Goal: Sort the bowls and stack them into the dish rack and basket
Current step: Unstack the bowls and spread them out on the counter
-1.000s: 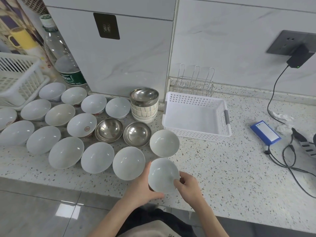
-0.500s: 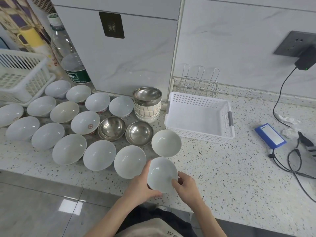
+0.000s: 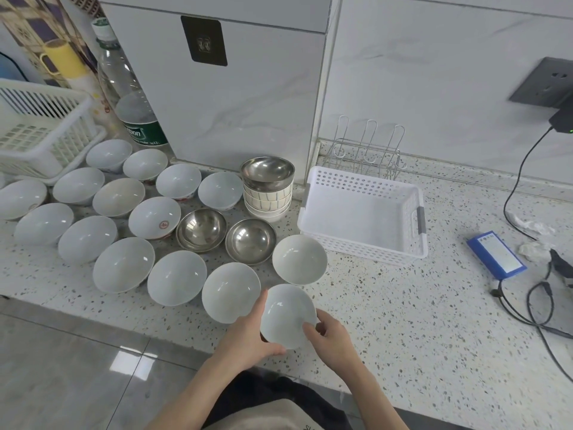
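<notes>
At the bench [image 3: 403, 321] front edge, the left hand [image 3: 248, 333] and right hand [image 3: 331, 336] both grasp one white bowl [image 3: 286, 315]; the empty basket [image 3: 361, 242] lies ahead and right, nearer the right hand.

A blue box [image 3: 496, 254] lies on the speckled counter [image 3: 403, 321], with dark cables [image 3: 527, 305] curling just beside it and what may be crumpled wrapping behind. Above it, a charger [image 3: 561, 121] sits in the wall socket [image 3: 541, 83]. Far left, a water bottle [image 3: 127, 97] stands upright.
</notes>
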A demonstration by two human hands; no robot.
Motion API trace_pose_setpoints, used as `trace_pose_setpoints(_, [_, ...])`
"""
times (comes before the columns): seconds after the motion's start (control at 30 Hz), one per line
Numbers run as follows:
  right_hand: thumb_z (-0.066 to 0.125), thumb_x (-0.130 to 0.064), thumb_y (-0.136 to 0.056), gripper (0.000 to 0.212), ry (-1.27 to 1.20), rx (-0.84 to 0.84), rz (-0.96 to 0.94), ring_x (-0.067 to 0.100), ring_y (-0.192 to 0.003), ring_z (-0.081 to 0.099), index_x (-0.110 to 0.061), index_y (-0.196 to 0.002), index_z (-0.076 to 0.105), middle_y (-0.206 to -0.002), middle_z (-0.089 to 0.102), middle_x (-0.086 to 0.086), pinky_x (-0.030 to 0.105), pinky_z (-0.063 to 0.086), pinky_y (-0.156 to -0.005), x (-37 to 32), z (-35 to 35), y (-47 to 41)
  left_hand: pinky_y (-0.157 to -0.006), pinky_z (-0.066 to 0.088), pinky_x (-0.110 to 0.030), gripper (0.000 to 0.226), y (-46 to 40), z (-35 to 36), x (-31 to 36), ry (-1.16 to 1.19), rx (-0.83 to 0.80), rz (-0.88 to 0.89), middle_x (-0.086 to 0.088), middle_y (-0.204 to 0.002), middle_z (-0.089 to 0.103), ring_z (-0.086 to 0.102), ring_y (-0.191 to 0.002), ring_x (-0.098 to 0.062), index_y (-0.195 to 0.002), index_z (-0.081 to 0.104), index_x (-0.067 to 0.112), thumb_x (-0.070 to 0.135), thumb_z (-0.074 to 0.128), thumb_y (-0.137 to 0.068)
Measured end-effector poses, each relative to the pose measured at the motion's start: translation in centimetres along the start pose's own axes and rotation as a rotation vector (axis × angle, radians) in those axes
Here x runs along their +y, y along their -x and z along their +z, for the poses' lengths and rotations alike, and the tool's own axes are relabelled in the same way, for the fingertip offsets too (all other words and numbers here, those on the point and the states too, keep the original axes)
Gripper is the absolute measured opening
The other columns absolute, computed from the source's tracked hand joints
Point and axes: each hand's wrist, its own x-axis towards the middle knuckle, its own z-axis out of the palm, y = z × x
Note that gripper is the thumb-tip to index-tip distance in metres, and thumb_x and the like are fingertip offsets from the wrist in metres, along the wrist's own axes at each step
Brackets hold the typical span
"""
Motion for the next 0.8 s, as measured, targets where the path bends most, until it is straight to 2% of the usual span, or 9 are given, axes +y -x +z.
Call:
trace_pose_setpoints(0.07, [0.055, -0.031, -0.092, 0.027, 0.013, -0.019, 0.015, 0.0, -0.047, 0.047, -0.03, -0.117, 0.062, -0.058, 0.053, -0.012, 0.013, 0.037, -0.045, -0.1, -0.1, -0.1, -0.067, 0.031, -0.009, 0.111, -0.2, 0.1, -0.1, -0.004, -0.012, -0.025, 0.044, -0.096, 0.03, 0.043, -0.088, 0.013, -0.13, 0.002, 0.064, 0.042, 0.086, -0.061])
trace_pose_setpoints(0.17, [0.055, -0.042, -0.092, 0.03, 0.025, -0.044, 0.045, 0.0, -0.051, 0.051, -0.031, -0.118, 0.062, -0.064, 0.058, -0.008, 0.015, 0.04, -0.05, -0.3, -0.5, -0.1, -0.071, 0.041, -0.017, 0.117, -0.5, 0.1, -0.1, -0.03, -0.038, -0.069, 0.033, -0.102, 0.039, 0.047, -0.091, 0.004, -0.135, -0.003, 0.062, 0.042, 0.086, -0.063])
trace_pose_setpoints(0.27, [0.051, -0.055, -0.09, 0.028, 0.031, 0.001, 0.088, 0.004, -0.07, 0.067, -0.037, -0.107, 0.065, -0.075, 0.072, -0.005, 0.026, 0.051, -0.067, -0.7, -0.9, 0.0, -0.081, 0.051, -0.027, 0.129, -0.4, 0.1, 0.0, -0.067, -0.075, -0.144, 0.015, -0.112, 0.053, 0.059, -0.084, -0.006, -0.147, -0.015, 0.052, 0.042, 0.086, -0.066])
trace_pose_setpoints(0.37, [0.049, -0.057, -0.09, 0.019, 0.049, 0.186, 0.127, 0.004, -0.066, 0.067, -0.043, -0.09, 0.062, -0.064, 0.071, -0.009, 0.025, 0.049, -0.06, -1.5, -1.9, 0.1, -0.076, 0.051, -0.025, 0.134, -0.3, -0.6, 0.1, -0.06, -0.093, -0.171, 0.01, -0.091, 0.055, 0.058, -0.078, -0.007, -0.149, -0.02, 0.047, 0.046, 0.084, -0.065])
trace_pose_setpoints(0.5, [0.052, -0.05, -0.092, 0.019, -0.017, 0.347, 0.079, -0.002, -0.058, 0.062, -0.037, -0.085, 0.065, -0.063, 0.07, -0.014, 0.021, 0.043, -0.053, -3.5, -3.6, -0.6, -0.067, 0.047, -0.022, 0.105, -0.9, -3.3, 0.4, -0.015, 0.015, -0.187, 0.003, -0.085, 0.068, 0.063, -0.073, -0.004, -0.153, -0.006, 0.045, 0.063, 0.064, -0.076])
trace_pose_setpoints(0.63, [0.055, -0.041, -0.093, 0.017, -0.08, 0.382, 0.01, -0.004, -0.054, 0.058, -0.033, -0.088, 0.069, -0.065, 0.07, -0.01, 0.022, 0.042, -0.055, -6.7, -4.5, -2.3, -0.067, 0.043, -0.02, 0.08, -3.2, -7.9, 1.0, 0.166, 0.171, -0.139, 0.011, -0.068, 0.073, 0.064, -0.068, 0.007, -0.154, 0.014, 0.034, 0.053, 0.057, -0.089])
trace_pose_setpoints(0.73, [0.056, -0.034, -0.092, 0.02, -0.088, 0.406, -0.035, -0.003, -0.052, 0.055, -0.026, -0.082, 0.071, -0.065, 0.071, -0.007, 0.025, 0.04, -0.058, -9.6, -4.6, -4.2, -0.071, 0.045, -0.029, 0.071, -6.6, -12.4, 1.9, 0.283, 0.26, -0.112, 0.007, -0.07, 0.074, 0.065, -0.076, 0.001, -0.152, 0.024, 0.031, 0.052, 0.055, -0.091])
trace_pose_setpoints(0.8, [0.055, -0.033, -0.092, 0.02, -0.088, 0.419, -0.048, -0.004, -0.055, 0.054, -0.026, -0.081, 0.07, -0.066, 0.072, -0.008, 0.026, 0.041, -0.06, -11.9, -4.5, -5.7, -0.067, 0.046, -0.031, 0.068, -9.5, -15.4, 3.0, 0.265, 0.305, -0.081, 0.006, -0.071, 0.073, 0.064, -0.07, 0.002, -0.148, 0.031, 0.029, 0.057, 0.051, -0.089])
